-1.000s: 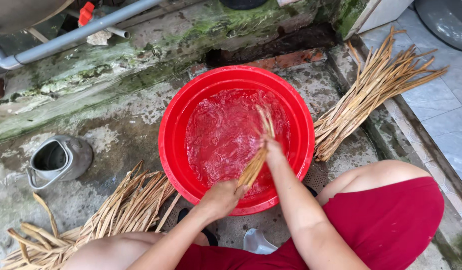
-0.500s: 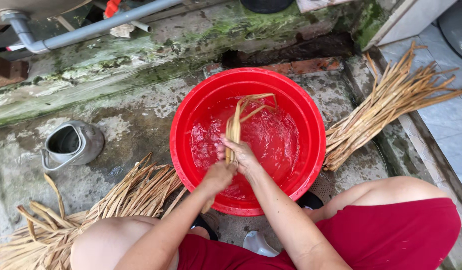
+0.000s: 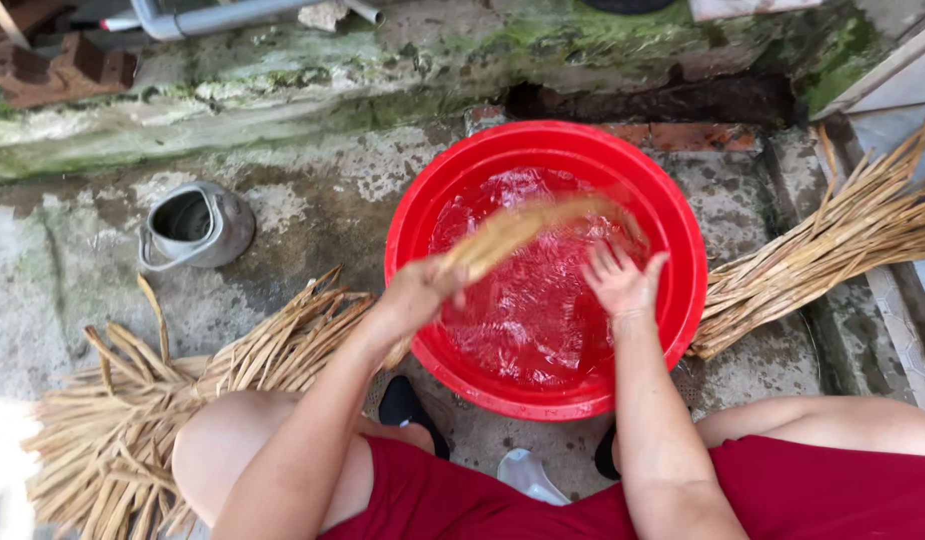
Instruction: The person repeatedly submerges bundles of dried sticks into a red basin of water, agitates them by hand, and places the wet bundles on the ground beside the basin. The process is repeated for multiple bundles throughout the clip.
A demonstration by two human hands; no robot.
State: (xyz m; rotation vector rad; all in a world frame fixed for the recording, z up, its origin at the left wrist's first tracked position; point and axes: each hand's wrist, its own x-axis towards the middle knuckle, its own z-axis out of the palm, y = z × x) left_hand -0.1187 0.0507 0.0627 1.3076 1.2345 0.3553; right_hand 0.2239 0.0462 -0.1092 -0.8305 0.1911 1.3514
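Observation:
A round red basin (image 3: 672, 210) holds rippling water on the concrete ground. My left hand (image 3: 419, 290) is at the basin's left rim, closed on a bunch of dry tan strips (image 3: 527, 225) that arcs, blurred, over the water. My right hand (image 3: 622, 280) hovers over the water at the right side, fingers spread, holding nothing, close to the far end of the strips.
A heap of dry strips (image 3: 182, 390) lies at the left front, another bundle (image 3: 832, 245) at the right. A grey metal pot (image 3: 194, 228) lies on its side at the left. A mossy ledge and a grey pipe (image 3: 222, 15) run along the back. My knees and red clothing are below.
My right hand has let go of the strips and opened. My left hand has swung the bunch up and across the water. The camera view shifted so the basin sits further right.

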